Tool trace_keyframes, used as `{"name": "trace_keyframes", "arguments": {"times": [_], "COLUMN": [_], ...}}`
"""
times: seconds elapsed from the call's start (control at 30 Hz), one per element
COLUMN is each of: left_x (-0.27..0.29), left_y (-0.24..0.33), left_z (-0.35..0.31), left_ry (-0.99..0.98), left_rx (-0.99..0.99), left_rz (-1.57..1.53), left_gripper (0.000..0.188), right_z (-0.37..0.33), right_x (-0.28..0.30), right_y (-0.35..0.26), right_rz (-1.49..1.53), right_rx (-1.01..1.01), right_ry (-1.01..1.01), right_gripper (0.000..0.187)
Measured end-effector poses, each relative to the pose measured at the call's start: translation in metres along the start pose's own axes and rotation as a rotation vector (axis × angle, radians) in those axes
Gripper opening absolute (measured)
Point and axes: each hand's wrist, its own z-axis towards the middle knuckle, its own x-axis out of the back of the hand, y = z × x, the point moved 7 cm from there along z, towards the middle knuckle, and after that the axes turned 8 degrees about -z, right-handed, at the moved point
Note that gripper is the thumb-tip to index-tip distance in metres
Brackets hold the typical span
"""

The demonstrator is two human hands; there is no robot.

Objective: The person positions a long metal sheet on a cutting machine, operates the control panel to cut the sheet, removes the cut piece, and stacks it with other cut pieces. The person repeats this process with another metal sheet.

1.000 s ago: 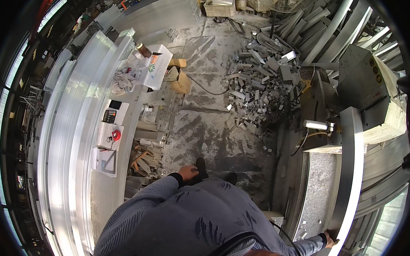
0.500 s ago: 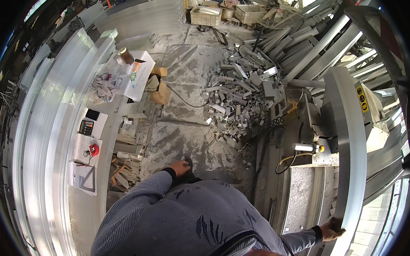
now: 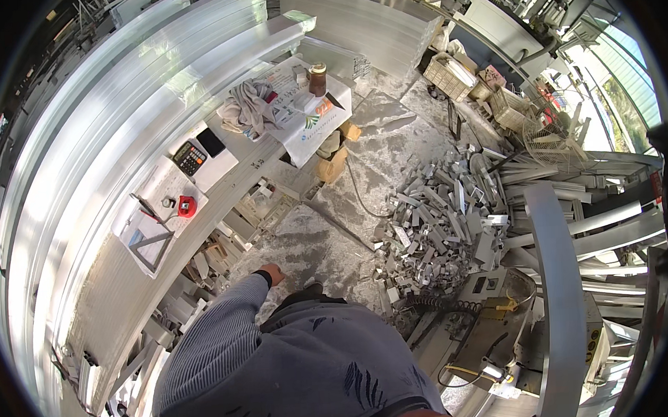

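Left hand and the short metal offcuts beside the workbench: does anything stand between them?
Nothing visible does. The left hand hangs at the person's side, above dusty floor; the offcuts lie just to its left at the foot of the workbench, with only bare floor between.

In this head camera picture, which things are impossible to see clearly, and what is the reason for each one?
- Right hand: not in the head view; the person's own body and the lower edge hide it.
- Left hand: small and seen from behind, so the grip cannot be judged; it seems to hold nothing.
- Calculator keys: too small to read.
- Pile of metal offcuts: single pieces too small and bent by the lens.
- Saw machine: partly behind the curved metal profile.
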Motion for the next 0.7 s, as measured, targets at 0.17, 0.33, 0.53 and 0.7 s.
{"name": "trace_keyframes", "arguments": {"times": [0.17,0.33,0.53,0.7], "left_x": [0.035,0.042,0.022,0.058], "left_y": [-0.019,0.008,0.059,0.106], "left_z": [0.045,0.079,0.115,0.167], "left_ry": [-0.065,-0.024,-0.007,-0.006], "left_rx": [-0.227,-0.149,0.11,0.094], "left_rz": [0.625,0.308,-0.524,-0.438], "left_gripper": [0.051,0.045,0.059,0.056], "right_z": [-0.048,-0.084,-0.11,-0.107], "right_x": [-0.128,-0.241,-0.375,-0.502], "right_y": [0.024,0.077,0.181,0.295], "right_rz": [0.048,0.075,0.035,-0.088], "right_rx": [0.002,-0.022,-0.021,0.041], "right_ry": [-0.102,-0.196,-0.275,-0.331], "right_gripper": [0.032,0.031,0.03,0.029]}}
